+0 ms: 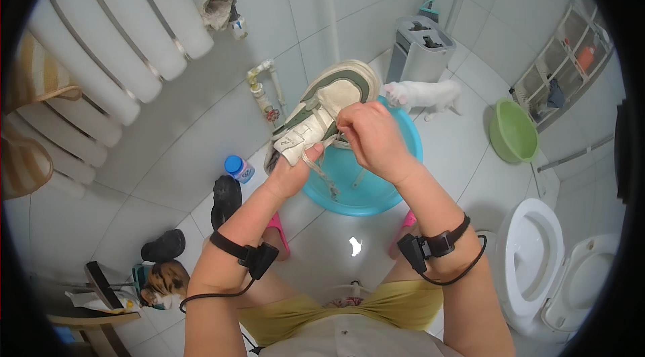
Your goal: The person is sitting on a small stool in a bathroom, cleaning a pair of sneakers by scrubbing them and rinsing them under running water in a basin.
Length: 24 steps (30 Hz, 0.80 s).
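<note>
A cream and green sneaker is held up over a blue plastic basin, its toe pointing away from me. My left hand grips it near the ankle opening, the thumb by the tongue. Pinched fingers of my right hand are at the shoelace on the shoe's right side. A loose lace end dangles over the basin. My right hand hides part of the lacing.
A white cat stands behind the basin's right side, near a grey bin. To the right are a green basin and a toilet. A blue-lidded jar, black shoes and a calico cat are on the left.
</note>
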Each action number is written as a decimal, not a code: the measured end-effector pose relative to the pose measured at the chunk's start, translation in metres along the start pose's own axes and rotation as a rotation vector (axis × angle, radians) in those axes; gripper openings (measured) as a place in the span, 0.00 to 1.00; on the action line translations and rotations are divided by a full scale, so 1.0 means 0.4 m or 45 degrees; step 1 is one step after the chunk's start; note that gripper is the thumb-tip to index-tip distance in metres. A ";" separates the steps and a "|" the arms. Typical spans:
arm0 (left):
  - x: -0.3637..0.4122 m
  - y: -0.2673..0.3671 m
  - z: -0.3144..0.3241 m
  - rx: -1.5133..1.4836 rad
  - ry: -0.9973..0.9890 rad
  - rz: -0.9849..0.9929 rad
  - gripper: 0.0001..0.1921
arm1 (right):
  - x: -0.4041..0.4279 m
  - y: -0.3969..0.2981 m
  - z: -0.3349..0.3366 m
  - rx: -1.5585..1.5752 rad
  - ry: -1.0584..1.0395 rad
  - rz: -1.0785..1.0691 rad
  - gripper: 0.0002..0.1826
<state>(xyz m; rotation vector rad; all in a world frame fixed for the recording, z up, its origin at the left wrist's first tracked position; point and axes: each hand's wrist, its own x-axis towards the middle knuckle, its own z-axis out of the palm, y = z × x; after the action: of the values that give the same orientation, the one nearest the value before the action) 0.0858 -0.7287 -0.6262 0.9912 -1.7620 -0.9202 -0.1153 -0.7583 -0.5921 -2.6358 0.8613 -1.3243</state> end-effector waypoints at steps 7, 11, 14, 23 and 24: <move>-0.012 0.020 -0.004 -0.237 -0.004 -0.014 0.21 | 0.003 -0.033 0.005 -0.327 0.063 -0.359 0.16; -0.023 -0.005 -0.014 0.061 -0.063 0.034 0.22 | 0.005 -0.015 -0.006 -0.153 0.089 -0.300 0.14; -0.021 -0.027 -0.017 0.528 -0.022 0.314 0.25 | -0.001 -0.012 -0.005 0.135 0.100 -0.113 0.11; 0.012 0.024 -0.006 0.683 0.086 0.461 0.26 | 0.006 -0.062 -0.002 0.386 0.081 0.235 0.09; 0.014 0.024 -0.008 0.684 0.082 0.460 0.26 | 0.010 -0.072 0.008 0.550 0.130 0.357 0.09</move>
<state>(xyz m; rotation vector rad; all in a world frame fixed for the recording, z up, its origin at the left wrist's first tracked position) 0.0847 -0.7304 -0.6148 0.9639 -2.0918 -0.1834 -0.0981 -0.7367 -0.5827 -2.0569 0.8096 -1.3921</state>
